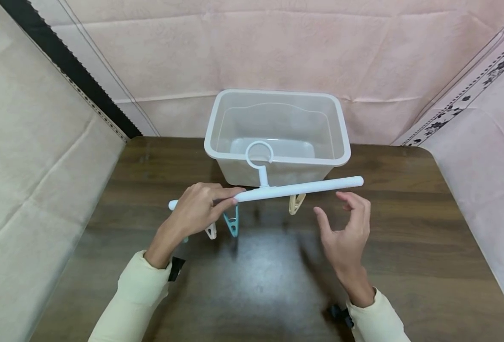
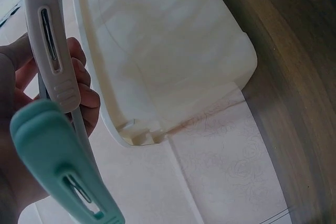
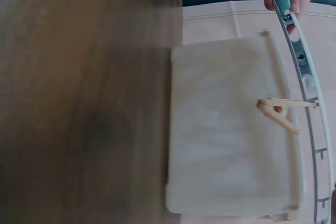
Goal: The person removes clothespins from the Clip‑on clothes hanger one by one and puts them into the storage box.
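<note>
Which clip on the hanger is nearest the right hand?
The beige clip, alone right of the hook in the head view; the two teal clips and the white clip hang left of it, nearer the left hand.

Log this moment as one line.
left hand: grips white hanger | right hand: holds nothing, near hanger's right end | beige clip: fastened to hanger | bin: on table, beyond hanger

Dk brown wood-grain table [image 1: 423, 223], far corners rounded, w/ a bright glare patch [image 1: 263, 282] nr the mid. Pinkish cloth wall [image 1: 277, 57] behind, w/ fold creases; paler L wall [image 1: 38, 152] & R wall [image 1: 487, 156], also cloth. Blk band [image 1: 76, 71] at bk L corner, blk-&-white floral border [image 1: 463, 100] at bk R.
</note>
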Motion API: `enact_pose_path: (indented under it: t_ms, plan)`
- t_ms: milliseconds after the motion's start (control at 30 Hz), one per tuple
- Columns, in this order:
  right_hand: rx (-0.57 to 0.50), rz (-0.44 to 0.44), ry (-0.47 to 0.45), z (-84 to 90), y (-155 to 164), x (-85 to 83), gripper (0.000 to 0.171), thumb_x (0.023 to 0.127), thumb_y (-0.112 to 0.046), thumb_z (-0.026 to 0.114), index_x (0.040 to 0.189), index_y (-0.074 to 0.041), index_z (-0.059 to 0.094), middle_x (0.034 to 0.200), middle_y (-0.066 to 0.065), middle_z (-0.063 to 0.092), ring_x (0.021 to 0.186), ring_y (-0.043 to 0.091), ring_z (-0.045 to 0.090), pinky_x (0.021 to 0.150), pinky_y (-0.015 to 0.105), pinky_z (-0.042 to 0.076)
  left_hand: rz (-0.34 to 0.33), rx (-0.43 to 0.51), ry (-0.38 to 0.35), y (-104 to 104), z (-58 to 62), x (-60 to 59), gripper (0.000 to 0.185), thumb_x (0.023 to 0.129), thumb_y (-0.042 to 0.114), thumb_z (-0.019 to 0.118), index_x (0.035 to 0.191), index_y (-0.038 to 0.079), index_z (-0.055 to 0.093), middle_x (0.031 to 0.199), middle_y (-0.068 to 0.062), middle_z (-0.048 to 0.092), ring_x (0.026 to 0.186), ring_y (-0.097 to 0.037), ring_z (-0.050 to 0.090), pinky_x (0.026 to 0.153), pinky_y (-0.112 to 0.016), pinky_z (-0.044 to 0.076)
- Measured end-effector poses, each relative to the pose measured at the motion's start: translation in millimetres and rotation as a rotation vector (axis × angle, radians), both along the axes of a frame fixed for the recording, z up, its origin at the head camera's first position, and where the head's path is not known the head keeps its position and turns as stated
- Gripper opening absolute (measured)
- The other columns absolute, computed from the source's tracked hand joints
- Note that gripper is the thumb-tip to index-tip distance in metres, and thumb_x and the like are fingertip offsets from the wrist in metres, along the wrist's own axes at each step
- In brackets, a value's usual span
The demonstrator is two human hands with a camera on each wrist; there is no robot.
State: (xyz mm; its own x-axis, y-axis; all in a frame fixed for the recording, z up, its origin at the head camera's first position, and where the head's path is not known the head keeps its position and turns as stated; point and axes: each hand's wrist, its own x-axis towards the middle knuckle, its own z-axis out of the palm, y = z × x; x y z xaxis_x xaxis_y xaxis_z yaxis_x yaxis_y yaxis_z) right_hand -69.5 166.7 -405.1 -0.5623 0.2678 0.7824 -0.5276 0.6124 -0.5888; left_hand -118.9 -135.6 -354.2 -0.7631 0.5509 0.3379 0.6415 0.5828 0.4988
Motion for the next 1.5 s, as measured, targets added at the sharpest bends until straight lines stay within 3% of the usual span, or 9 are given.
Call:
enact_pose_path:
  t_ms: [233, 400, 600, 800, 900, 967, 1067, 1300, 1500]
  plan:
    - [-0.018, 0.063, -0.190, -16.3, -7.5, 2.0, 0.042, 0.076, -0.001, 0.086, 0.108, 0.008, 0.061, 0.103, 0.020, 0.062, 0.093, 0.032, 0.055, 0.082, 0.032, 0.038, 0.009, -0.001, 0.010, 0.2, -0.1, 0.4, 0.030, 0.093, 0.014, 0.074, 0.122, 0.014, 0.075, 0.066, 0.010, 0.055, 0.053, -0.005, 0.039, 0.047, -0.027, 0.034]
    - [-0.089, 0.103, -0.344, -26.5, -16.8, 1.0, 0.046, 0.081, -0.005, 0.085, 0.116, 0.007, 0.058, 0.109, 0.017, 0.061, 0.099, 0.028, 0.054, 0.081, 0.039, 0.038, 0.003, 0.001, 0.011, -0.1, -0.6, 0.4, 0.029, 0.093, 0.014, 0.074, 0.122, 0.014, 0.074, 0.067, 0.009, 0.057, 0.054, -0.005, 0.039, 0.047, -0.027, 0.034]
    - [-0.217, 0.156, -0.491, -25.8, -22.4, -3.8, 0.048, 0.085, -0.011, 0.082, 0.123, 0.003, 0.056, 0.117, 0.014, 0.063, 0.108, 0.025, 0.057, 0.082, 0.035, 0.039, -0.001, 0.001, 0.018, -0.3, -1.2, 0.6, 0.029, 0.093, 0.013, 0.074, 0.121, 0.014, 0.075, 0.068, 0.008, 0.059, 0.054, -0.005, 0.039, 0.048, -0.027, 0.035]
    - [-0.299, 0.217, -0.537, -12.3, -28.3, -2.8, 0.039, 0.089, -0.006, 0.077, 0.122, 0.004, 0.059, 0.115, 0.016, 0.067, 0.105, 0.022, 0.057, 0.082, 0.042, 0.040, 0.002, 0.003, -0.003, -0.4, -1.4, 0.4, 0.030, 0.093, 0.013, 0.074, 0.122, 0.014, 0.074, 0.067, 0.009, 0.057, 0.054, -0.006, 0.039, 0.048, -0.027, 0.034]
    - [-0.319, 0.228, -0.564, -11.4, -29.1, -2.9, 0.036, 0.089, -0.004, 0.076, 0.120, 0.004, 0.061, 0.110, 0.016, 0.068, 0.102, 0.029, 0.058, 0.083, 0.043, 0.039, 0.002, 0.006, -0.017, -0.1, -1.7, -0.1, 0.030, 0.093, 0.014, 0.074, 0.123, 0.014, 0.074, 0.066, 0.010, 0.056, 0.053, -0.006, 0.039, 0.047, -0.027, 0.034]
    - [-0.322, 0.232, -0.572, -21.6, -26.0, -5.9, 0.036, 0.088, -0.007, 0.077, 0.119, 0.002, 0.062, 0.106, 0.012, 0.069, 0.101, 0.032, 0.058, 0.082, 0.040, 0.039, 0.002, 0.007, -0.021, 0.1, -1.6, -0.2, 0.031, 0.093, 0.014, 0.074, 0.123, 0.014, 0.074, 0.066, 0.010, 0.056, 0.053, -0.005, 0.038, 0.047, -0.027, 0.034]
    - [-0.338, 0.233, -0.590, -21.6, -26.9, -6.3, 0.033, 0.087, -0.005, 0.078, 0.117, 0.003, 0.064, 0.099, 0.013, 0.069, 0.097, 0.036, 0.057, 0.083, 0.042, 0.039, 0.002, 0.006, -0.023, -0.1, -1.7, -0.2, 0.031, 0.093, 0.014, 0.074, 0.123, 0.014, 0.074, 0.066, 0.010, 0.056, 0.053, -0.005, 0.038, 0.047, -0.027, 0.034]
    - [-0.370, 0.240, -0.622, -20.8, -27.6, -7.5, 0.028, 0.086, -0.005, 0.079, 0.111, 0.005, 0.070, 0.097, 0.018, 0.069, 0.089, 0.021, 0.057, 0.085, 0.040, 0.040, 0.000, -0.005, -0.028, -0.6, -2.6, 0.4, 0.030, 0.093, 0.014, 0.073, 0.123, 0.014, 0.074, 0.068, 0.009, 0.058, 0.054, -0.005, 0.039, 0.048, -0.027, 0.035]
    - [-0.380, 0.235, -0.687, -18.3, -26.7, -7.2, 0.025, 0.086, -0.006, 0.079, 0.107, 0.004, 0.069, 0.099, 0.016, 0.070, 0.095, 0.028, 0.059, 0.088, 0.034, 0.044, 0.004, 0.001, -0.037, -0.9, -2.7, 1.9, 0.031, 0.093, 0.014, 0.074, 0.123, 0.014, 0.074, 0.068, 0.008, 0.059, 0.053, -0.006, 0.040, 0.047, -0.027, 0.035]
